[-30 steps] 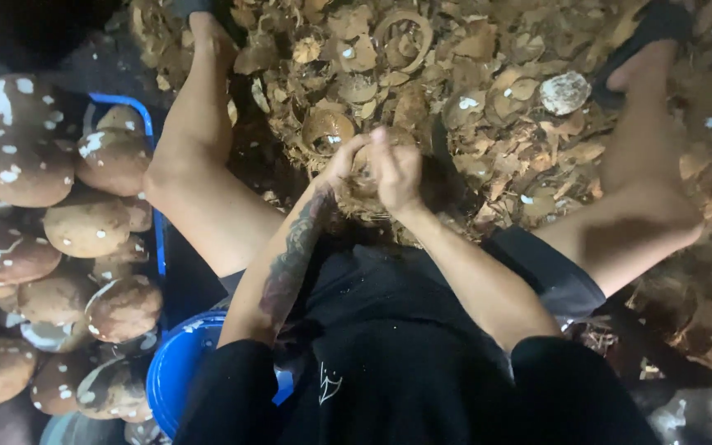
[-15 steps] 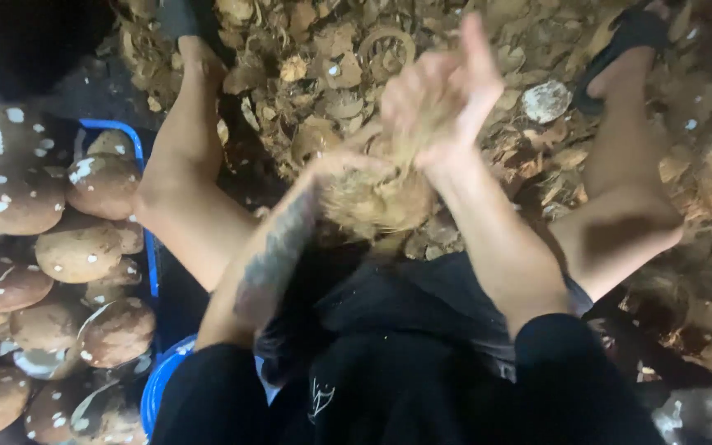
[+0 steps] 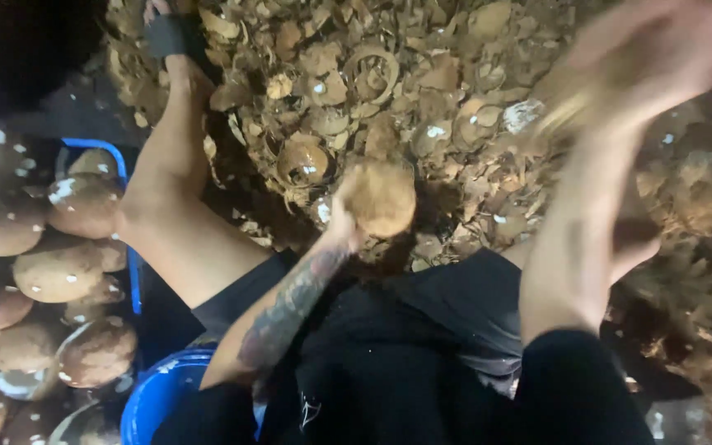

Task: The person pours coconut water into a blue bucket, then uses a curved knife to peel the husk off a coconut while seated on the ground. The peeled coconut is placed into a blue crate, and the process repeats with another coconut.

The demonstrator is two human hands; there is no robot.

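Item: one coconut [image 3: 381, 196], round, tan, fibrous, largely stripped of husk, at centre frame, gripped from its left side by the left hand [image 3: 344, 221] on a tattooed forearm. Right hand [image 3: 648, 58], upper right of the frame, motion-blurred; it appears to clutch a torn strip of husk [image 3: 574, 107], though the grip cannot be told for certain. Step, as judged: husking, a strip coming away. Next move calls for a fresh hold on any fibre remaining. Surroundings: floor heap of husk scraps [image 3: 422, 74] across the top; peeled coconuts [image 3: 59, 272] at left; blue tub [image 3: 154, 400] at lower left.
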